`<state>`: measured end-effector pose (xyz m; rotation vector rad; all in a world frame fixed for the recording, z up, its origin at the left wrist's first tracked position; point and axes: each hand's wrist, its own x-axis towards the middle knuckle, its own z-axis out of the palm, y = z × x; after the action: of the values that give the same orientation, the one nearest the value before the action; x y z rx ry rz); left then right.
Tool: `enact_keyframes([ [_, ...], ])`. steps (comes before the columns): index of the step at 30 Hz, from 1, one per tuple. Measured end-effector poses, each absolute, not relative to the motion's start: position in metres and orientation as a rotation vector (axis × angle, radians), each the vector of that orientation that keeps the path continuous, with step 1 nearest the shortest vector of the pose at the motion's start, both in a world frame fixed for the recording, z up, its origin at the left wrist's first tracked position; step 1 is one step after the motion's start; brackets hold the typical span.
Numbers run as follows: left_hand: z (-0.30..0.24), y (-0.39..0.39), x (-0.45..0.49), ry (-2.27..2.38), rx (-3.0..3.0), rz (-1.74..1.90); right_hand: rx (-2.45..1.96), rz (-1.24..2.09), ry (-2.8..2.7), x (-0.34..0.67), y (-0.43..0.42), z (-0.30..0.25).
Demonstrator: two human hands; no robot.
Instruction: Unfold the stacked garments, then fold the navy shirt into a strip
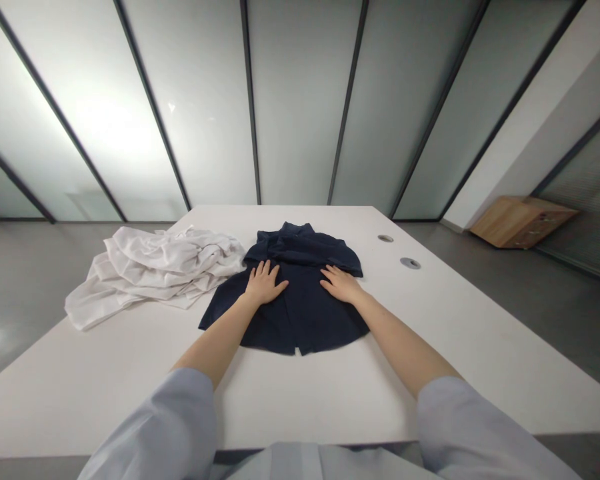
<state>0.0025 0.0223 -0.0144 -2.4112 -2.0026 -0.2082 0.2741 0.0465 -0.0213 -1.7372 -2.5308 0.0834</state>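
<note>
White table, its broad top supporting the garments. White cloth, heaped at the left edge, apparently set aside to leave working room. Navy shirt, centred before the person, collar away, hem near; its upper part is rumpled, its lower part spread. Left hand and right hand rest on the shirt, fingers extended and grasping nothing, probably to smooth or steady the fabric evenly.
</note>
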Motion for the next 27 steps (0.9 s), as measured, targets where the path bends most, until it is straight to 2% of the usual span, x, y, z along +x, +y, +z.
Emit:
enact_keyframes([
  [5, -0.006, 0.026, -0.008, -2.190, -2.307, -0.057, -1.990, 0.131, -2.419, 0.280, 0.052, -0.022],
  [16, 0.029, 0.017, 0.010, -1.987, -2.368, 0.196, -2.038, 0.126, -2.547, 0.275, 0.048, -0.004],
  [23, 0.050, 0.009, 0.012, -1.739, -2.696, 0.161, -1.966, 0.167, -2.689, 0.295, 0.032, 0.025],
  [27, 0.052, 0.014, 0.025, -1.688, -2.747, -0.108, -1.833, 0.103, -2.555, 0.296, 0.039, 0.041],
])
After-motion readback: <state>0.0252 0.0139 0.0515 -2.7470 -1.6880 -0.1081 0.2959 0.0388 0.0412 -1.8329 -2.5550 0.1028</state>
